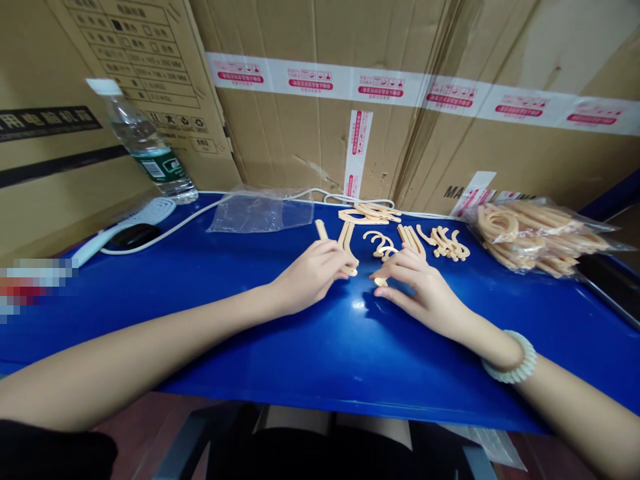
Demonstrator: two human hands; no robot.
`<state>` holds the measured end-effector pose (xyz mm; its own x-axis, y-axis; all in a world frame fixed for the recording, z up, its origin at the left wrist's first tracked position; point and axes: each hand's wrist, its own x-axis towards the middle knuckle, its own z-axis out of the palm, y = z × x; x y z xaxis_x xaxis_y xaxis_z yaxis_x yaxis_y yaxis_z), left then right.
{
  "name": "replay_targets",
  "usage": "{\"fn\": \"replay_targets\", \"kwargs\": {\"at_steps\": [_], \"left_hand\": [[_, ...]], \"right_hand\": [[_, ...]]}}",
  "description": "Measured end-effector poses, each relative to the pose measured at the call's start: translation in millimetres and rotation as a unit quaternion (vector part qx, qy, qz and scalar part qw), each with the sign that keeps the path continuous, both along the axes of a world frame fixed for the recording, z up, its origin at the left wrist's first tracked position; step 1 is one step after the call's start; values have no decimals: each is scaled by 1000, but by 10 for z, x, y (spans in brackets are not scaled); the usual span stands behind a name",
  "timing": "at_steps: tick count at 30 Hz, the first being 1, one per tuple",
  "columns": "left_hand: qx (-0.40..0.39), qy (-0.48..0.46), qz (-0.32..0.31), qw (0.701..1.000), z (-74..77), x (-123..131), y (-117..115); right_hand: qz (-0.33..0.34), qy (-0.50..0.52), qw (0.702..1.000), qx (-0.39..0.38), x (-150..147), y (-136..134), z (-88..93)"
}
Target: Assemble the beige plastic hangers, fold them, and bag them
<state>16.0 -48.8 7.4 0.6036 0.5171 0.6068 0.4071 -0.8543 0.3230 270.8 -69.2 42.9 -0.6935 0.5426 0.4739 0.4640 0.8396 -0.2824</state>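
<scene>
My left hand (313,277) is closed on a beige plastic bar (321,230), which shows above and below the fingers. Between the thumb and fingers of my right hand (425,288) is a small beige hook (381,282), its curved end rising above the fingertips. The two pieces are apart. Just behind my left fingers lie curved beige bars (347,240). Several loose hooks (379,237) rest between the hands, and straight bars (411,239) lie behind the right one. More hooks (445,243) are piled to their right.
Joined beige pieces (370,213) lie at the back of the blue table (320,360). A clear bag of beige parts (535,233) sits at the right. On the left are an empty plastic bag (260,212), a water bottle (150,150), a hairbrush (125,223) and a white cable (193,217). Cardboard (300,133) stands behind.
</scene>
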Motion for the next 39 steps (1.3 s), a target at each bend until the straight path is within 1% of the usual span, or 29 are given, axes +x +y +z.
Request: {"fn": "replay_targets", "kwargs": {"at_steps": [3, 5, 7, 9, 13, 16, 18, 23, 26, 28, 31, 32, 34, 35, 36, 37, 39], "left_hand": [[30, 30, 15, 999, -34, -41, 112], [39, 51, 45, 997, -61, -57, 141], [32, 64, 74, 995, -85, -63, 145], [16, 65, 85, 994, -99, -61, 134], [-22, 45, 87, 995, -94, -37, 107], [-46, 31, 88, 995, -80, -17, 90], [-50, 34, 87, 994, -74, -7, 73], [-40, 75, 73, 994, -58, 16, -2], [-29, 126, 54, 990, -49, 31, -51], [-38, 155, 47, 986, -49, 36, -69], [-57, 159, 46, 984, -60, 32, -73], [-60, 152, 45, 986, -64, 28, -70], [-66, 136, 36, 988, -71, 19, -63], [-68, 130, 31, 989, -75, 15, -60], [-68, 126, 26, 989, -80, 11, -56], [-66, 125, 25, 990, -88, 8, -50], [-56, 126, 33, 990, -115, 3, -35]], "right_hand": [[-18, -10, 1000, 9, 27, 50, -35], [-33, -9, 999, 20, 54, 90, -47], [-49, -6, 998, 39, 84, 139, -55], [-64, -4, 996, 58, 108, 194, -65], [-91, -1, 991, 98, 117, 317, -105], [-127, -32, 983, 132, 91, 410, -147], [-145, -58, 978, 139, 72, 459, -168], [-144, -97, 977, 120, 87, 513, -196], [-134, -57, 985, 95, 115, 464, -171], [-121, 2, 990, 75, 94, 356, -102], [-75, 94, 990, 71, -28, 41, 109], [-44, 102, 990, 85, -86, -102, 201], [32, 89, 985, 148, -205, -423, 395], [77, 58, 984, 150, -260, -589, 488], [93, 36, 986, 134, -311, -749, 574], [67, 33, 992, 104, -359, -897, 652], [40, 38, 996, 65, -452, -1130, 788]]}}
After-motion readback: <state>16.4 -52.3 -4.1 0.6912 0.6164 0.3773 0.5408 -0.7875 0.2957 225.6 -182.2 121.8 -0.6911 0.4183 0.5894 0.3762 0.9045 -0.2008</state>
